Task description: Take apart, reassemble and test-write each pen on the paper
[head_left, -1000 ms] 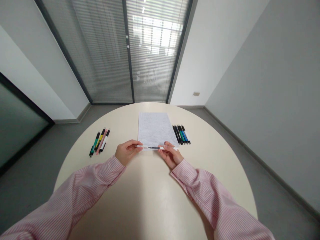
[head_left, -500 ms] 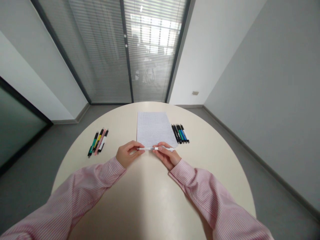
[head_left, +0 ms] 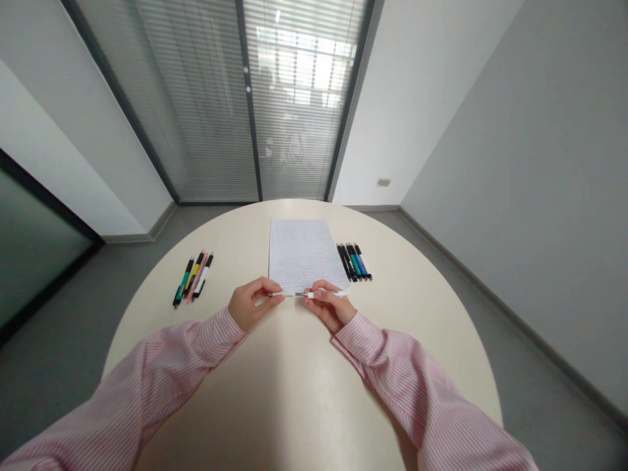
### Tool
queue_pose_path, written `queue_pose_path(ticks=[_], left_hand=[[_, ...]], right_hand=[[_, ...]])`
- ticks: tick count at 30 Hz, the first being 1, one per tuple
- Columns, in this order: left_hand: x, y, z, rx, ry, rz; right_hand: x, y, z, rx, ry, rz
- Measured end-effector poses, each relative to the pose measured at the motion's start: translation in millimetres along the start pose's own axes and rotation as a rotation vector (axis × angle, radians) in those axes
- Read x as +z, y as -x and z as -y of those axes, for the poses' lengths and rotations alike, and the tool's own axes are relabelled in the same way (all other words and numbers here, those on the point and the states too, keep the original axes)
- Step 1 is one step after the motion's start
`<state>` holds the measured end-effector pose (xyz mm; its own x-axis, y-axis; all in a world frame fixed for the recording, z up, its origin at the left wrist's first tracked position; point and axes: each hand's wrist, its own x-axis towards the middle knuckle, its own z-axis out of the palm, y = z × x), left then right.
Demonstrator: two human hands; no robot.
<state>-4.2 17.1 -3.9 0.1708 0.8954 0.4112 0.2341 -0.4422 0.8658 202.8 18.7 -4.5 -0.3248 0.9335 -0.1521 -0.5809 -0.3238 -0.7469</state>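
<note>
My left hand (head_left: 255,303) is closed, pinching a slim pale piece that looks like a pen refill (head_left: 289,296) between thumb and fingertips. Its end sticks out toward the right. In my right hand (head_left: 330,305) is a white pen (head_left: 311,295), gripped by thumb and fingers, with its grey tip facing left. A small gap shows between the two pieces, which lie nearly in line. Both hands are at the near edge of a lined sheet of paper (head_left: 305,252). The fingers hide parts of both pieces.
The round pale table (head_left: 314,379) bears a loose group of several coloured pens (head_left: 195,278) on the left. On the right, several black, green, blue and white pens (head_left: 354,263) lie side by side next to the paper. Glass panels with blinds (head_left: 210,131) stand behind.
The pale refill and the white pen have come slightly apart, so a gap now shows between them. My right hand has shifted a little to the right; my left hand is almost still.
</note>
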Motion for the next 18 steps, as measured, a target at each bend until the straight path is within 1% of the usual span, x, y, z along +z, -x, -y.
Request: queue_pose_path(ticks=[7,11,15,18], left_hand=[[-2.5,-0.3,4.2,-0.029,-0.010,-0.014],[-2.8,0.1,3.9,-0.006,-0.012,0.003],[-2.8,0.4,3.1,0.022,-0.022,0.015],[-3.3,0.0,4.5,0.007,-0.015,0.016]], right_hand=[[0.3,0.2,1.5,-0.023,-0.034,0.012],[3.0,0.2,-0.3,-0.057,-0.015,-0.024],[2.8,-0.1,-1.5,-0.039,0.049,-0.054],[1.0,0.3,0.2,-0.025,0.035,-0.028]])
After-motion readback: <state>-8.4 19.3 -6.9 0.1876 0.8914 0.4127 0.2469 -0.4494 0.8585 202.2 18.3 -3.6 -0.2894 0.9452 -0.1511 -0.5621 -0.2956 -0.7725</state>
